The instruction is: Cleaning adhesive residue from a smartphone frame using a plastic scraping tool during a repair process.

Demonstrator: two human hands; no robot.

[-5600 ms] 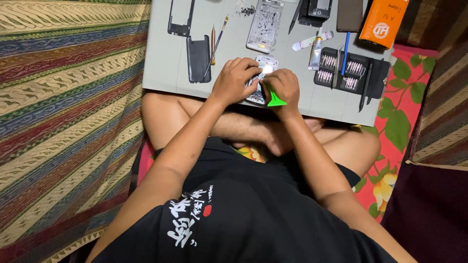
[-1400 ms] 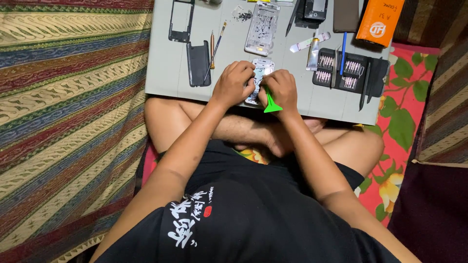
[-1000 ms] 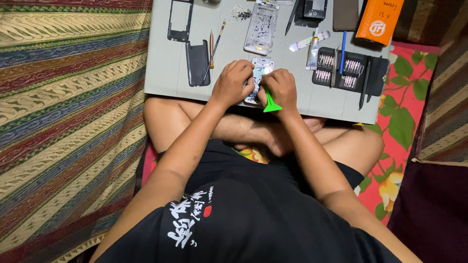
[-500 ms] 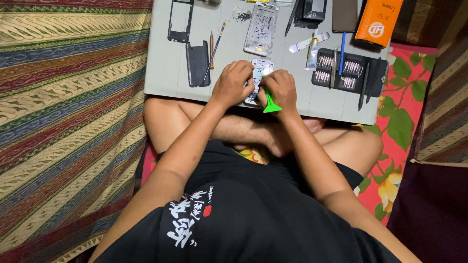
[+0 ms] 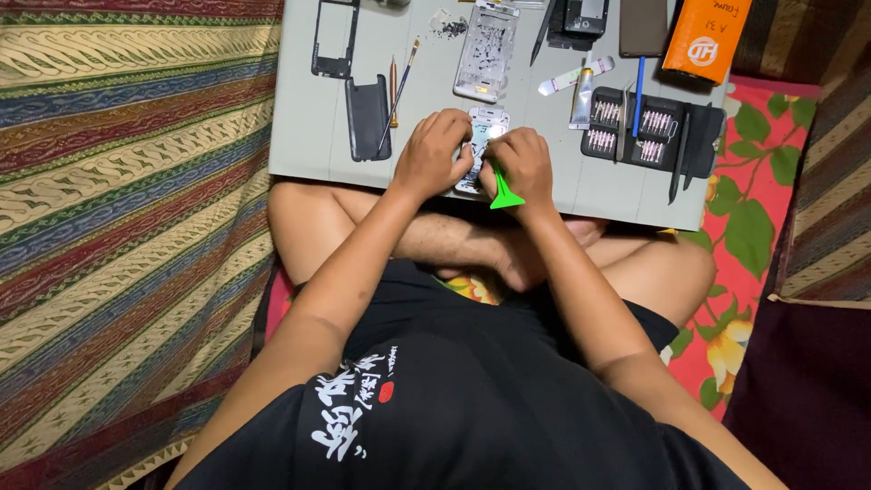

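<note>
An opened phone body (image 5: 482, 134) with bare circuitry lies on the grey work board (image 5: 313, 127) over my crossed legs. My left hand (image 5: 433, 154) rests on its left side and grips it. My right hand (image 5: 521, 165) pinches a green triangular pry pick (image 5: 504, 193) against the phone's right lower edge. The lower part of the phone is hidden under both hands.
On the board lie a dark back cover (image 5: 367, 116), a black phone frame (image 5: 333, 38), a brush and a thin tool (image 5: 397, 83), a silver mid-frame (image 5: 485, 51), a glue tube (image 5: 574, 76), a screwdriver bit case (image 5: 649, 136) and an orange box (image 5: 706, 38). Striped cloth covers the left.
The view has shifted slightly. Both hands stay on the phone, and the green pick has moved only slightly along its edge.
</note>
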